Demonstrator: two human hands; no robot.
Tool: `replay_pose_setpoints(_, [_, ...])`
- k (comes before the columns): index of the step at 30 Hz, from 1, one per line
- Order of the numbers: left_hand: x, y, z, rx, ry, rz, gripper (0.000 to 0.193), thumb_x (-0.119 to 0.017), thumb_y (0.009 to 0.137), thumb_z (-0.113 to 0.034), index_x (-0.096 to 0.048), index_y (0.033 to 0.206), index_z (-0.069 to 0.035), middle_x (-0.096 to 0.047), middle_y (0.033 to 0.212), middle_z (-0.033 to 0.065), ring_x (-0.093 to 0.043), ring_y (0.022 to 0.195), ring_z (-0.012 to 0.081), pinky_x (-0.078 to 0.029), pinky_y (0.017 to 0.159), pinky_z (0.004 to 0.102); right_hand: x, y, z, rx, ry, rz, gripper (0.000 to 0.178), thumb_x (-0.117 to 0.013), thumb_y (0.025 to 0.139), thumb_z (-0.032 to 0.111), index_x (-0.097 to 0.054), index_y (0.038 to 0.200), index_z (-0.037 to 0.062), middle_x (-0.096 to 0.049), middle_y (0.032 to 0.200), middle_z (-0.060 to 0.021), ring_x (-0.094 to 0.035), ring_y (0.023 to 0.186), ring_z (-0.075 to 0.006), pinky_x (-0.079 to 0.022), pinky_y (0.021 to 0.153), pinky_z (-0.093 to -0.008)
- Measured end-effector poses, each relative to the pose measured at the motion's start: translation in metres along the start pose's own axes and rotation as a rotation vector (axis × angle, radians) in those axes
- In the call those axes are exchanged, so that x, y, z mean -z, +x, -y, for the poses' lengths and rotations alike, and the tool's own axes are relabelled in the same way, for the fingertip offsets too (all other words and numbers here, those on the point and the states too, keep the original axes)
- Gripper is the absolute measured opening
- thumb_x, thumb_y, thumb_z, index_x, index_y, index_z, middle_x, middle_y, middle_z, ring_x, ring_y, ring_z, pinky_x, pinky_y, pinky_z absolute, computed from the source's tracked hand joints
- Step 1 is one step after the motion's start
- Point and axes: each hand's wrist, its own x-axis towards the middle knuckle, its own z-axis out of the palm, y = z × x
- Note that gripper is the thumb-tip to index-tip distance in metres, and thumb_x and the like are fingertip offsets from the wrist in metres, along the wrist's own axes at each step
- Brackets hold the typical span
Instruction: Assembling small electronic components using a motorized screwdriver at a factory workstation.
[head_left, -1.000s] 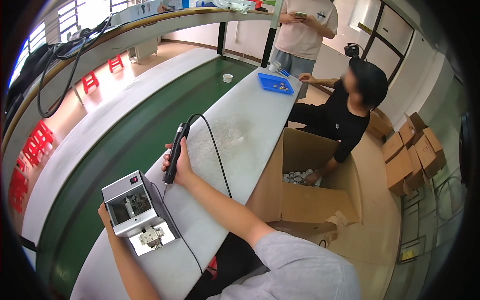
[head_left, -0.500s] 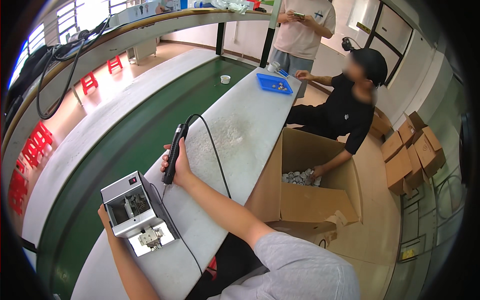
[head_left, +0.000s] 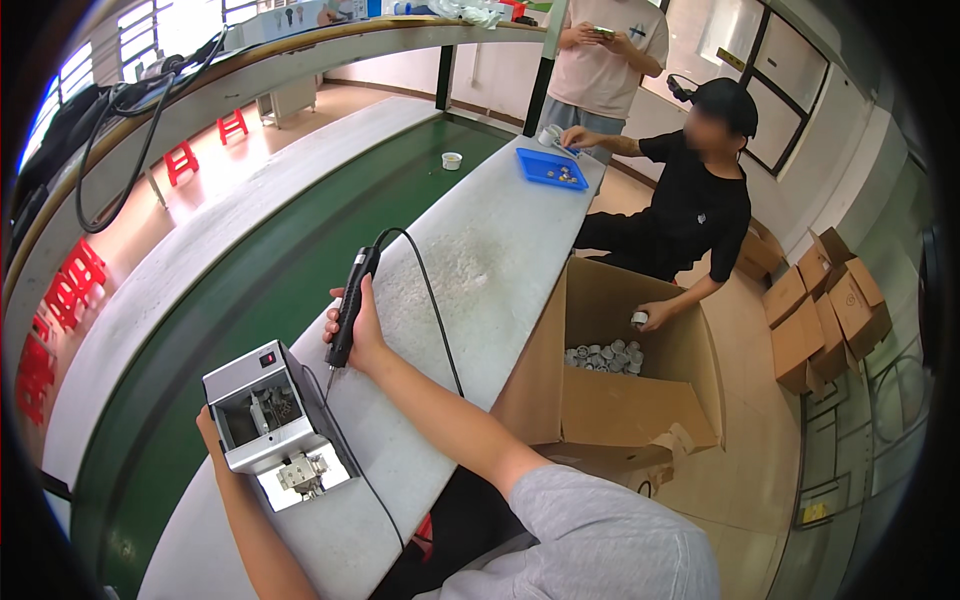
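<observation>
My right hand (head_left: 368, 325) is wrapped round a black electric screwdriver (head_left: 352, 310), held upright with its thin bit pointing down beside the machine. A black cord runs from the screwdriver's top and curves down over the white worktop (head_left: 440, 360). To the left stands a grey screw feeder (head_left: 265, 400), a box with an open top, a small red-lit switch and a metal mechanism at its near end. My left hand (head_left: 207, 425) rests against the feeder's left side, its fingers mostly hidden behind the housing.
A co-worker (head_left: 700, 200) sits on the right, one hand at a blue tray (head_left: 552, 169) of small parts, the other holding a white round part over a cardboard box (head_left: 640, 410) of similar pieces. Another person (head_left: 605, 70) stands behind. A green conveyor belt (head_left: 270, 235) runs left of the worktop.
The co-worker's hand has risen from the box with a white round part, and their other hand has moved left to the tray. My hands and the screwdriver stay nearly still.
</observation>
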Motion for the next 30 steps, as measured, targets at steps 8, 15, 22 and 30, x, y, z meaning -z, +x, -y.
replay_pose_setpoints(8, [0.002,-0.007,-0.036,-0.025,0.090,0.007,0.020,-0.077,0.076,-0.016,-0.076,0.086,0.002,-0.073,0.072,0.0150,-0.073,0.066,0.0236,-0.055,0.060,0.0383,0.001,-0.003,0.004,-0.008,-0.025,-0.022,0.069,-0.047,0.095,0.080,-0.054,0.115,0.0145,-0.048,0.070,-0.0017,-0.048,0.054,-0.0130,-0.044,0.053,-0.0324])
replay_pose_setpoints(15, [0.006,-0.005,-0.017,0.128,-0.170,0.101,0.017,-0.067,0.093,-0.009,-0.074,0.103,0.002,-0.074,0.089,0.0057,-0.066,0.076,0.0127,-0.057,0.065,0.0318,-0.001,-0.001,0.003,-0.041,-0.026,-0.018,0.071,-0.047,0.094,0.081,-0.054,0.116,0.0147,-0.047,0.071,-0.0010,-0.047,0.053,-0.0118,-0.043,0.052,-0.0311])
replay_pose_setpoints(22, [0.010,-0.006,-0.027,0.024,0.037,0.113,0.015,-0.067,0.090,-0.007,-0.075,0.096,0.003,-0.074,0.083,0.0049,-0.064,0.071,0.0108,-0.053,0.060,0.0311,0.001,-0.002,0.004,-0.041,-0.054,-0.021,0.072,-0.047,0.093,0.082,-0.054,0.116,0.0140,-0.047,0.071,-0.0008,-0.046,0.052,-0.0116,-0.043,0.052,-0.0315])
replay_pose_setpoints(30, [0.008,-0.003,-0.023,-0.090,0.163,0.101,0.013,-0.071,0.084,-0.008,-0.076,0.090,0.003,-0.074,0.076,0.0062,-0.065,0.067,0.0125,-0.053,0.058,0.0330,0.001,-0.003,0.006,-0.038,-0.063,-0.029,0.072,-0.046,0.094,0.082,-0.054,0.116,0.0140,-0.048,0.070,-0.0011,-0.046,0.052,-0.0117,-0.043,0.052,-0.0317])
